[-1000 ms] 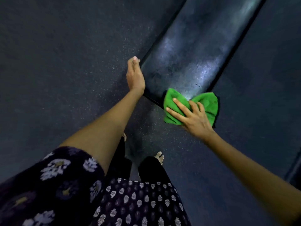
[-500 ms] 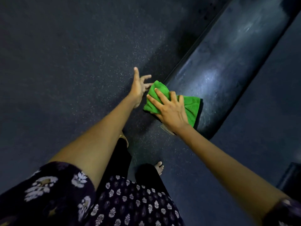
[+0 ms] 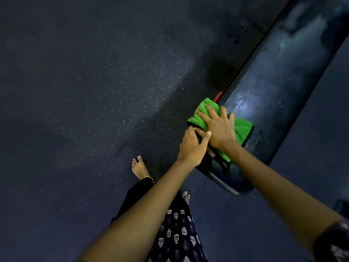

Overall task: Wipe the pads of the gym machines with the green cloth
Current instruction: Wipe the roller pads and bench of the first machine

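The right hand [image 3: 220,127] lies flat on the green cloth [image 3: 243,129], fingers spread and nearly straight, pressing it on the near end of the black pad [image 3: 279,87]. The left hand [image 3: 192,146], just beside the right thumb, curls its fingers over the pad's edge, below the cloth.

A dark rubber floor [image 3: 94,91] with fine pale speckles fills the view. The light is dim. A brighter band crosses the floor diagonally.
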Demonstrator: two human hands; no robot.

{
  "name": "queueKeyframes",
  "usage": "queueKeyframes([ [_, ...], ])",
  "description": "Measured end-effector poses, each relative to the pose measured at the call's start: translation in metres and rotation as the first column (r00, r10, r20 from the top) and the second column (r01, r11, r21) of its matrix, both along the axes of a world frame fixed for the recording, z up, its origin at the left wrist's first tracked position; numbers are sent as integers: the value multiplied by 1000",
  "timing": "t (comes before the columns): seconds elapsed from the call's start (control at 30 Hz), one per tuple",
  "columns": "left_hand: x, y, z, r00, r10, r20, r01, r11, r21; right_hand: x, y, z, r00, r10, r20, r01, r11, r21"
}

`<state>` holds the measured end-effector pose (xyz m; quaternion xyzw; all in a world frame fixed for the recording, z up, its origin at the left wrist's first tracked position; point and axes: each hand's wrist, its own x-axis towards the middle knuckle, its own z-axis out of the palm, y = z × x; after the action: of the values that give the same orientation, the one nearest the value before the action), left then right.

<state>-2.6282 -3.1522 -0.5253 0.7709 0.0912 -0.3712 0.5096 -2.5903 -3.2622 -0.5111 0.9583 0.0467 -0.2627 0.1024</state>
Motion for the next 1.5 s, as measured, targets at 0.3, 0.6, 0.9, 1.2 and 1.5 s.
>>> queueKeyframes([
  [0.3, 3, -3, 8, 802, -594, 54, 523, 744, 417, 63, -46, -7, 999, -50, -11, 50, 999, -20],
  [0.6, 33, -36, 15, 784, -614, -96, 591, 690, 417, 108, -83, -5, 998, -34, -49, 32, 999, -38],
  [0.9, 85, -68, 13, 766, -631, -119, 628, 698, 345, 130, -114, -9, 983, 150, -109, -132, 979, 153],
  [1.2, 136, -99, 8, 767, -636, -84, 630, 723, 284, 149, -136, -17, 961, 247, -125, -206, 939, 274],
  [1.5, 185, -134, 1, 734, -676, -64, 669, 704, 240, 231, -204, -20, 1000, -25, 7, 24, 985, 172],
])
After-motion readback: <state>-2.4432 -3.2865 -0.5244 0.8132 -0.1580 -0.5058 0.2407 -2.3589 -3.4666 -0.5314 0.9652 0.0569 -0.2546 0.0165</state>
